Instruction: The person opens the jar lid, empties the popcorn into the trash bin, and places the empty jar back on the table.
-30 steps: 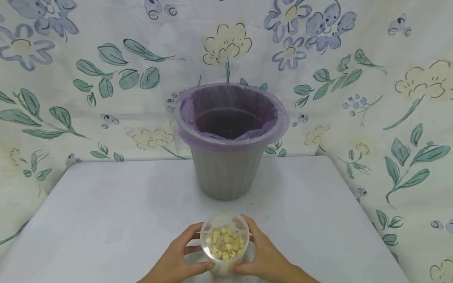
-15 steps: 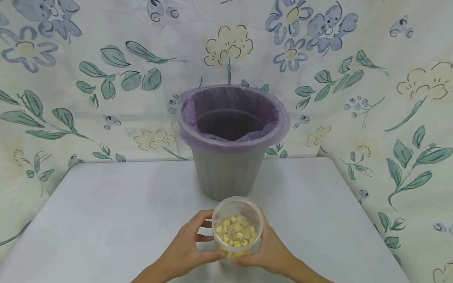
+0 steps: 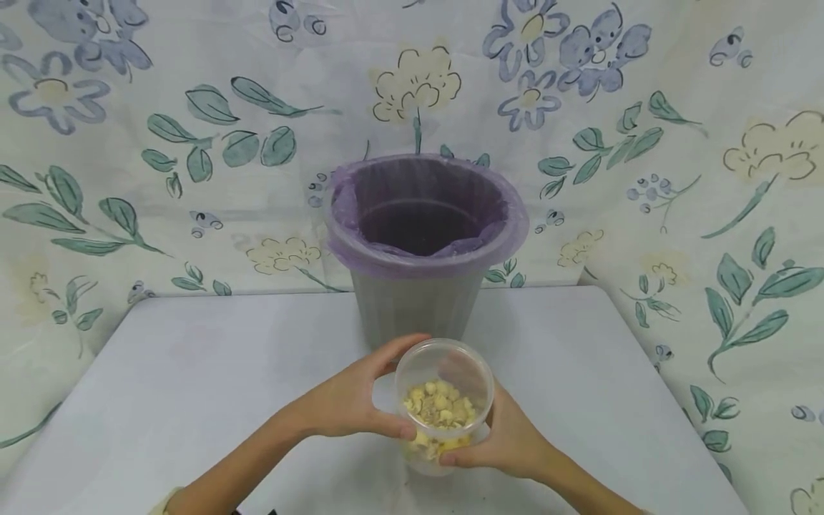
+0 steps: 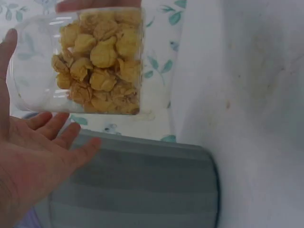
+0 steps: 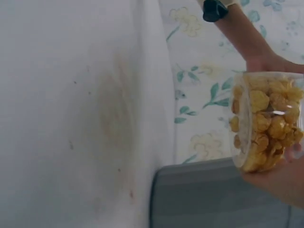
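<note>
A clear plastic jar point(image 3: 473, 365) partly filled with yellow popcorn point(image 3: 440, 404) is held above the table in front of the bin. My right hand point(image 3: 511, 440) grips it from the right, thumb across the front of the lower wall. On the other side, my left hand point(image 3: 350, 400) is spread around the upper part. In the left wrist view its fingers point(image 4: 61, 137) stretch out loosely, apart from the jar wall, while the thumb comes up by the jar's end. Popcorn fills the bottom part of the jar point(image 5: 242, 123) in the right wrist view.
Just beyond the hands stands a grey waste bin point(image 3: 412, 307), lined with a purple bag point(image 3: 431, 265) folded over its rim. The white table point(image 3: 225, 372) carries small crumbs and faint stains. Floral cloth point(image 3: 257, 200) hangs behind and at the sides.
The jar has risen and moved slightly right, toward the bin. My left hand has shifted up its side and spread out, while my right hand keeps its grip.
</note>
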`<state>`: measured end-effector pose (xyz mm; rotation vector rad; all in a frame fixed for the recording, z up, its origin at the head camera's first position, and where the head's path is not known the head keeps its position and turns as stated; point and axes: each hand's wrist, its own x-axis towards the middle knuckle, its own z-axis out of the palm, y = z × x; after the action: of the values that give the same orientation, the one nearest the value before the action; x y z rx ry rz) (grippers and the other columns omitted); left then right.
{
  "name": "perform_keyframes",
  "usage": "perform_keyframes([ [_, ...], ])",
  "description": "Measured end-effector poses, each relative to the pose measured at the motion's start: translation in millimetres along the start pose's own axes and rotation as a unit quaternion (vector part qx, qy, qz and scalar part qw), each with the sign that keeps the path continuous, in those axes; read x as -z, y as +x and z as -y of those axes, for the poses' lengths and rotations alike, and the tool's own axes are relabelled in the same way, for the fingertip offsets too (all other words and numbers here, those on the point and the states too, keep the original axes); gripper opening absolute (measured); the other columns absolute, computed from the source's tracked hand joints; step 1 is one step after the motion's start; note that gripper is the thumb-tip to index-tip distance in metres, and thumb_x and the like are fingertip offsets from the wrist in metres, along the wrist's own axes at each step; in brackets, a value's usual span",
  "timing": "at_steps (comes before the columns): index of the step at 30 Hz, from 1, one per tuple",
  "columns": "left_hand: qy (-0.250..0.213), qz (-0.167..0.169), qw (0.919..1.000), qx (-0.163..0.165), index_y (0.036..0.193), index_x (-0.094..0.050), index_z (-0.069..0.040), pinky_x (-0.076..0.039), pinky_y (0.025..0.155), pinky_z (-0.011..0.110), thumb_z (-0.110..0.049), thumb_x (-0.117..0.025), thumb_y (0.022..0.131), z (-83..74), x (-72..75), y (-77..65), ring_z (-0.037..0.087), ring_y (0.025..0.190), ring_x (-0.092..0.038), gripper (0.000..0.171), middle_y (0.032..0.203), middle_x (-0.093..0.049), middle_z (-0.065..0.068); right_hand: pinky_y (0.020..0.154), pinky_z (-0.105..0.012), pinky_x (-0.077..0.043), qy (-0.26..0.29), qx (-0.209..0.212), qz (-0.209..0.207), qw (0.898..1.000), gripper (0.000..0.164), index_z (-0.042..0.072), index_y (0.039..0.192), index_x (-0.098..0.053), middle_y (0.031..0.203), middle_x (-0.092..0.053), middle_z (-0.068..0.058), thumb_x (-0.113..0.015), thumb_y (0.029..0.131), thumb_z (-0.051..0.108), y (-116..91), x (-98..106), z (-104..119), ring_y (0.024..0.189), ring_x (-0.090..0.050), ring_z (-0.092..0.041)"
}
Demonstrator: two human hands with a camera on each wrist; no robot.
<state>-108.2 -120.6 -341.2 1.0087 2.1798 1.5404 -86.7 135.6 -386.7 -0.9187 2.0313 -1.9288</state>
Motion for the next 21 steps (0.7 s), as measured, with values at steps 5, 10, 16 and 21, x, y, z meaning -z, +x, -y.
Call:
perform_keyframes([
  [5,-0.054,0.071,0.9960,-0.006,0.155,-0.029,-0.018,-0.028,0.110,0.057,-0.032,-0.091,0.072,-10.1,7.5,21.9,0.026,0.137,-0.038,0.104,0.149,-0.043,-0.003,0.106,-0.036,-0.041,0.010,-0.012,0.029,0.999,0.101,0.012,0.153,-0.033,0.145,-0.045,-0.017,-0.088,0.069,0.004,3,13,10,0.129,-0.046,-0.030],
  [10,-0.092,0.115,0.9883,-0.040,0.156,-0.027,-0.016,-0.036,0.108,0.050,-0.035,-0.092,0.070,-16.1,9.3,36.6,0.028,0.132,-0.043,0.110,0.147,-0.044,0.003,0.104,-0.037,-0.043,-0.001,0.000,0.075,0.997,0.095,0.004,0.149,-0.034,0.140,-0.046,-0.021,-0.089,0.073,0.016,4,29,14,0.126,-0.049,-0.029],
  [16,-0.098,0.138,0.9838,-0.058,0.156,-0.026,-0.012,-0.034,0.111,0.048,-0.046,-0.091,0.069,-19.7,7.0,46.5,0.024,0.135,-0.041,0.114,0.151,-0.039,0.001,0.105,-0.039,-0.042,-0.005,0.022,0.110,0.994,0.096,0.000,0.147,-0.034,0.137,-0.048,-0.023,-0.087,0.067,0.005,6,40,16,0.124,-0.050,-0.028],
  [21,-0.114,0.118,0.9847,-0.058,0.154,-0.028,-0.011,-0.038,0.107,0.053,-0.023,-0.089,0.070,-17.6,2.2,49.4,0.031,0.131,-0.044,0.104,0.146,-0.045,0.007,0.104,-0.040,-0.043,-0.014,0.034,0.097,0.995,0.099,0.001,0.148,-0.033,0.137,-0.048,-0.024,-0.086,0.065,0.003,7,41,16,0.123,-0.050,-0.029],
])
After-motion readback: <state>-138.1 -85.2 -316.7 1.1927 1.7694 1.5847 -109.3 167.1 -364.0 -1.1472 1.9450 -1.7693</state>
